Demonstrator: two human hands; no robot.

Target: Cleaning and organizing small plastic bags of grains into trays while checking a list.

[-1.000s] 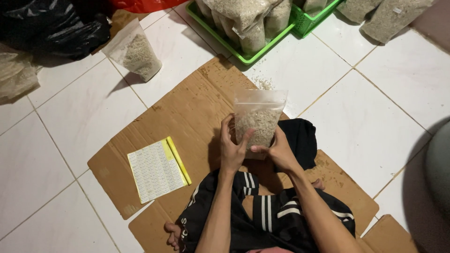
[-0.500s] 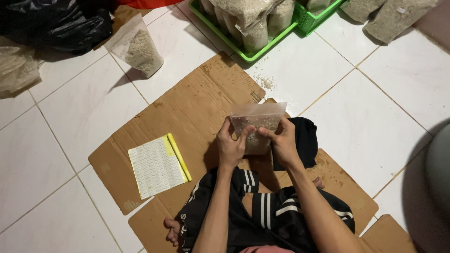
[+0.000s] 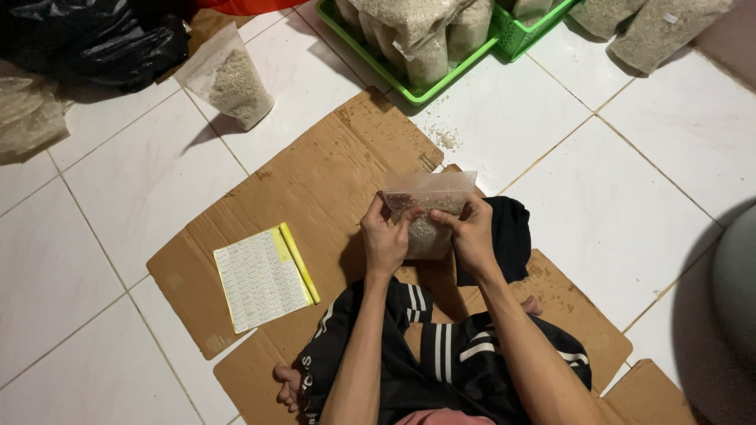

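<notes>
— Two hands on one bag: what are you holding?

— Both grip a small clear plastic bag (image 3: 428, 214) of pale grain, at the centre of the frame, lifted above the flattened cardboard (image 3: 315, 173) I sit on. My left hand (image 3: 386, 240) pinches its left side near the top; my right hand (image 3: 472, 234) clasps the right side, fingers curled round it.

— How does it handle?

— Soft and slumping, I judge. The grain sags to the bottom, so the film up top is loose and probably slick. Best taken high, at both upper corners, to keep the mouth level.

— And your arms?

— Forearms reach forward from the lower edge of the frame, wrists close together, over my crossed legs.

— What else is near?

— A sheet of yellow-edged labels (image 3: 264, 275) lies left of centre. Another filled bag (image 3: 232, 79) stands at the upper left, and a green basket (image 3: 370, 67) of bags at the top.
</notes>
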